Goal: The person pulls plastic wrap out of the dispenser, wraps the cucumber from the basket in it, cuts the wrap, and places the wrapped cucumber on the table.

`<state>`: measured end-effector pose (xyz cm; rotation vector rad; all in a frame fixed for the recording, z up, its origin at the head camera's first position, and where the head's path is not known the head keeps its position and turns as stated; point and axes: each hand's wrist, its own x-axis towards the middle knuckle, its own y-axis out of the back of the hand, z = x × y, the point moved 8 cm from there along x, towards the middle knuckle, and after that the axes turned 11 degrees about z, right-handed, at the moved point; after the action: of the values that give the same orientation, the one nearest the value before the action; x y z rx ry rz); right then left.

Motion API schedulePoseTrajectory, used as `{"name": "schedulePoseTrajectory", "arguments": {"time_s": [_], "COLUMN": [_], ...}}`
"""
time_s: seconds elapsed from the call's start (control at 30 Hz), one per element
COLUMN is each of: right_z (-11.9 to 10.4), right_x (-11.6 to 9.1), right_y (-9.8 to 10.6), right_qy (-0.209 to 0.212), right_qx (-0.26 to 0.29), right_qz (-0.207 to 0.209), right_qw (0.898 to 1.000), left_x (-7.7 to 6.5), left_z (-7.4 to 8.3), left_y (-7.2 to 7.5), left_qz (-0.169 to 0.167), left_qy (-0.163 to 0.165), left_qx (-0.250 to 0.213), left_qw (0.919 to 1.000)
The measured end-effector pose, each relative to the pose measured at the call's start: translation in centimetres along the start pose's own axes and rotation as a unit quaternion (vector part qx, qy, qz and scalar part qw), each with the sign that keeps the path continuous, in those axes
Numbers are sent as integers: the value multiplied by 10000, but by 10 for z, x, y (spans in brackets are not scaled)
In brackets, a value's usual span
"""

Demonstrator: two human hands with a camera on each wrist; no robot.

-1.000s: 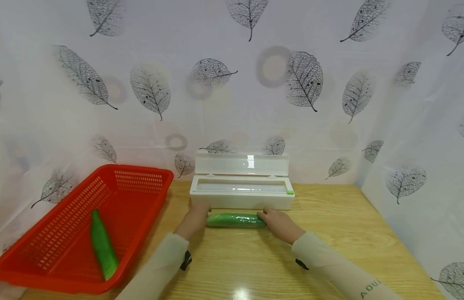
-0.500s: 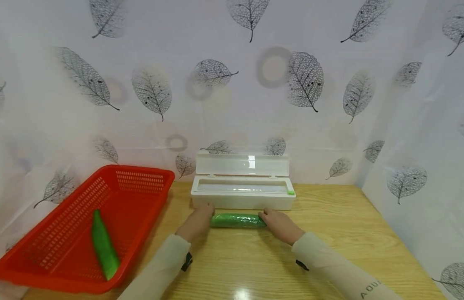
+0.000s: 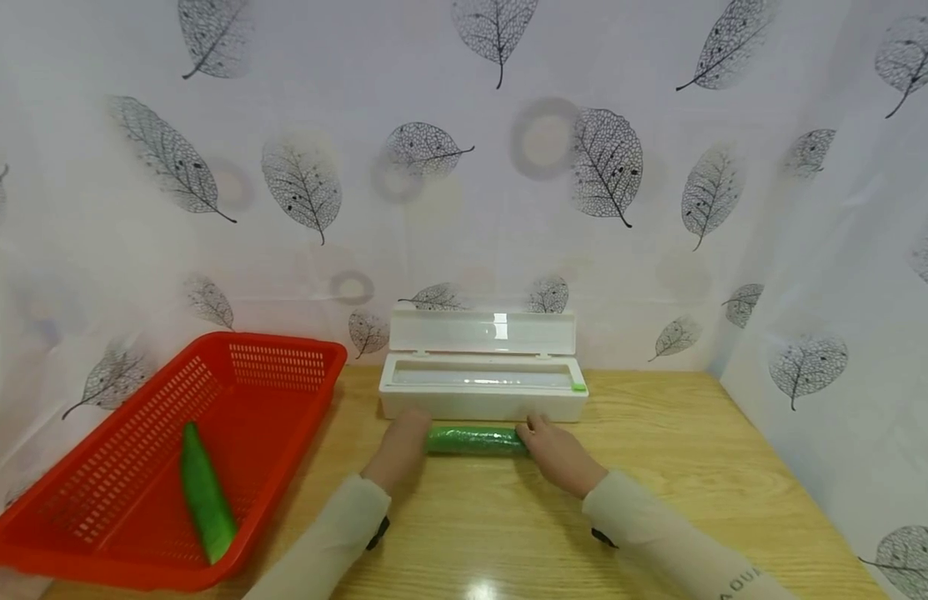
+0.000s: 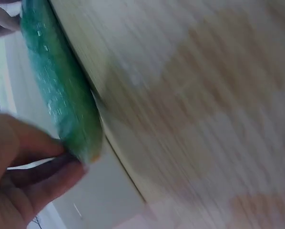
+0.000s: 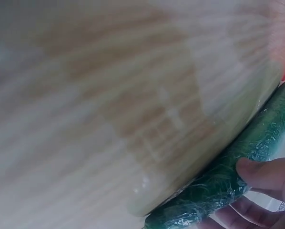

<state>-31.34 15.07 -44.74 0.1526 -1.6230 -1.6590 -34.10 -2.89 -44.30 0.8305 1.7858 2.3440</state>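
Note:
A cucumber (image 3: 474,441) wrapped in clear, wrinkled cling film lies crosswise on the wooden table, in front of a white box. At its left end my left hand (image 3: 400,450) pinches the wrapped tip; in the left wrist view thumb and fingertips (image 4: 68,174) come together at the end of the cucumber (image 4: 61,86). My right hand (image 3: 559,454) holds the other end. The right wrist view has its thumb (image 5: 261,172) on top of the film-covered cucumber (image 5: 228,174), with the other fingers curled beneath and partly hidden.
Just behind the cucumber stands the white cling film box (image 3: 482,405), lid (image 3: 482,333) raised, with a green cutter slide (image 3: 579,387) at right. A red plastic basket (image 3: 324,375) on the left holds another cucumber (image 3: 206,496). Leaf-patterned sheeting (image 3: 464,217) hangs behind.
My left hand has shifted slightly right, onto the cucumber's left end, so less of that end shows. The right hand stays in place on the other end.

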Motion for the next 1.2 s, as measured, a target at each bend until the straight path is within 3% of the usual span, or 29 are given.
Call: {"name": "schedulePoseTrajectory", "arguments": {"time_s": [0.17,0.37,0.63,1.0,1.2], "right_z": [-3,-5,-6,-6,-7], "right_x": [1,2,5,7,7], "right_y": [-1,3,9,3,5], "right_qy": [43,142,178,261,443], "right_qx": [-127,-279,-304,-604,-729], "right_qz": [13,56,550,240,393], "right_qw": [9999,9995,9979,9975,9956], "left_x": [-4,0,3,4,4], "left_z": [10,16,20,20,18], "left_y": [-7,-14,-16,-15,-6], "left_qz": [-480,-616,-433,-260,71], "left_qy": [-139,-196,-397,-775,-918], "left_qx": [61,227,353,246,-146], "left_qw": [9987,9977,9977,9964,9956]}}
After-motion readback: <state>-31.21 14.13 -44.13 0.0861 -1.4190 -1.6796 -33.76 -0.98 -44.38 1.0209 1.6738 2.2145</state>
